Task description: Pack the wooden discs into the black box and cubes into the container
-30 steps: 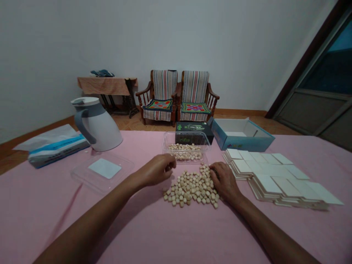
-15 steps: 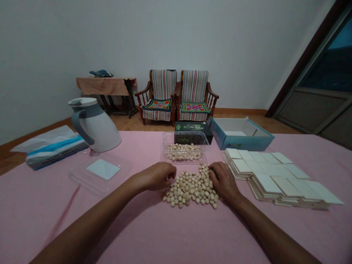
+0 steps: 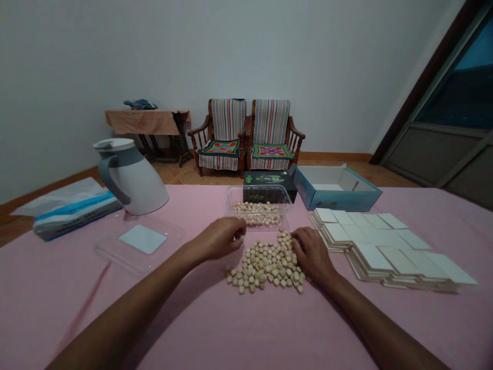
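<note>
A heap of small pale wooden pieces (image 3: 265, 264) lies on the pink tablecloth (image 3: 231, 329) in front of me. My left hand (image 3: 219, 237) hovers at the heap's upper left, fingers curled in a pinch on something I cannot make out, close to a clear plastic tray (image 3: 259, 210) holding more such pieces. My right hand (image 3: 313, 254) rests on the heap's right edge with fingers bent onto the pieces.
Stacks of pale square tiles (image 3: 385, 244) spread to the right. An open blue box (image 3: 335, 187) and a black box (image 3: 269, 184) stand behind the tray. A white jug (image 3: 129, 177), a clear lid (image 3: 140, 240) and a blue-white packet (image 3: 69, 208) lie left. Two striped chairs (image 3: 248, 136) stand beyond.
My left hand dipped to the heap half a second ago and has now risen back toward the clear tray, fingers pinched. The right hand has stayed on the heap.
</note>
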The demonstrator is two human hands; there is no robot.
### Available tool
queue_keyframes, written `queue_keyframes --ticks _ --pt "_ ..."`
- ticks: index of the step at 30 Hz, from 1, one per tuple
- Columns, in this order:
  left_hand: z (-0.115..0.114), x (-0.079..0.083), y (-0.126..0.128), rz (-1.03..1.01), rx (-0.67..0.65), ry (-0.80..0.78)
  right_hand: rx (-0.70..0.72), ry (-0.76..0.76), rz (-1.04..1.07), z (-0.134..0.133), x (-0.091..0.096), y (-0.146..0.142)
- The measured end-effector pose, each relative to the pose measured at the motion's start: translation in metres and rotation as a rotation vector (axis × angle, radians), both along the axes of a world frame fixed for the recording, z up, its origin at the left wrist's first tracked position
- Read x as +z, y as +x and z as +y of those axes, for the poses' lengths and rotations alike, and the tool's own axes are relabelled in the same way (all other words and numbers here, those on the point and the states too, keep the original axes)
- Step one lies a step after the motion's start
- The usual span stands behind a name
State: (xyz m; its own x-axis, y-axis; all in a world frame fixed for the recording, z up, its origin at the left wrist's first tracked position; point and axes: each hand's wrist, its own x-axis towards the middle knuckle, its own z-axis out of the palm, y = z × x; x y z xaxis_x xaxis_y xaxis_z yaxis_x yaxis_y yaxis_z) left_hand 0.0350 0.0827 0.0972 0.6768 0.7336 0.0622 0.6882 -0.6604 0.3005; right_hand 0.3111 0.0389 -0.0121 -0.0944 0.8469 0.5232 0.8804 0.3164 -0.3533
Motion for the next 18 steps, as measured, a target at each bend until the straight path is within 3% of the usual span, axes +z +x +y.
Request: queue_keyframes --ticks 4,8,13,18 --pt "0.022 0.013 0.008 -0.234 0.138 0.194 0.008 0.014 -0.001 0.000 -0.001 0.000" --pt "0.025 0.004 0.011 -0.333 0.181 0.288 0.008 0.004 0.005 0.000 -0.001 0.000" --pt "0.007 -0.015 0.009 -0.151 -0.021 0.075 0.015 -0.013 0.011 0.001 -0.001 0.000" --pt "0.000 -0.040 0.012 0.054 -0.033 -0.041 0.015 -0.023 0.016 0.000 -0.002 0.001"
